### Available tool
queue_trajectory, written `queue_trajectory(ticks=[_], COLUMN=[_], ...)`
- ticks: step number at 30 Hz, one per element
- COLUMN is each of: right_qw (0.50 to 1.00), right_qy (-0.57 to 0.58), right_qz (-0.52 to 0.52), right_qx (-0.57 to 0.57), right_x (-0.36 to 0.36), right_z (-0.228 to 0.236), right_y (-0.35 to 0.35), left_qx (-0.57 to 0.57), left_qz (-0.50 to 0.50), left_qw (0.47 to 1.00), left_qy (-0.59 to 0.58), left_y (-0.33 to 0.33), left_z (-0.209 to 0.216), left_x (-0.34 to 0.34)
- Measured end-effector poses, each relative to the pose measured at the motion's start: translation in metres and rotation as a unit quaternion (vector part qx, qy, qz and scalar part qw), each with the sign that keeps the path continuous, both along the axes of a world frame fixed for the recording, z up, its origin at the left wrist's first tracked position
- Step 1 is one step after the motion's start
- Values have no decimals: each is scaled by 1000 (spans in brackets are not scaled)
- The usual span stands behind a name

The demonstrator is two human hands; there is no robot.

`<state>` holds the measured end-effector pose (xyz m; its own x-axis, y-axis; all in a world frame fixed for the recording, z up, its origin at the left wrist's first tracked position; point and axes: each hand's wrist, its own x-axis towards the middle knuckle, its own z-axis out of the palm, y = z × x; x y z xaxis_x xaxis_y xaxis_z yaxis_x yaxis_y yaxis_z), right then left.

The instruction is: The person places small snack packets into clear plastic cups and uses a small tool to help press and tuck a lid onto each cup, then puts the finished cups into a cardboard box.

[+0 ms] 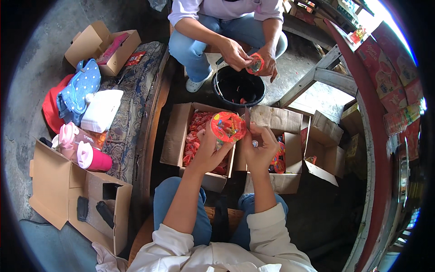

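My left hand [208, 152] grips a plastic cup with a round red printed lid [228, 127], tilted so that the lid faces up. Against its right edge stands the thin dark blade of a knife [247, 119], and my right hand [259, 147] is closed round its lower part; the handle is hidden. Both hands are above a cardboard box [174, 131] full of crumpled red plastic pieces [192, 140]. To the right, an open box [276, 119] contains several red-topped cups [278, 156].
Opposite me a seated person holds a similar red-lidded cup [256, 63] over a black bucket [240, 86]. Another open box [324, 145] stands right. A bench [129, 106] at left carries bags, a white container [102, 109] and a pink tumbler [94, 157]. A wooden frame [312, 77] edges the right.
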<state>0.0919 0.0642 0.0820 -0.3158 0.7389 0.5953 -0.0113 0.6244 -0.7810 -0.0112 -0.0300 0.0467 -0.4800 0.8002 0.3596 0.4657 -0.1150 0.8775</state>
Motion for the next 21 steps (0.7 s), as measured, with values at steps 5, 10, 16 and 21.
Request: queue_trajectory(ticks=[5,10,16,21], right_qw=[1000,999,999,1000], right_qy=[-23,-30,-35,-7], right_qz=[3,7,-2,9], right_qx=[13,17,6,0], right_x=[5,4,2,1], right_z=[2,2,1,-3], right_y=[1,-3,-4,-1], left_qx=[20,-2,1,0], left_qz=[-8,-5,20,-1], left_qw=[998,999,1000,1000], left_qy=[-60,-43,20,20], left_y=[2,1,-1,-1], left_z=[-8,-3,1,2], left_x=[-3,-6,0,0])
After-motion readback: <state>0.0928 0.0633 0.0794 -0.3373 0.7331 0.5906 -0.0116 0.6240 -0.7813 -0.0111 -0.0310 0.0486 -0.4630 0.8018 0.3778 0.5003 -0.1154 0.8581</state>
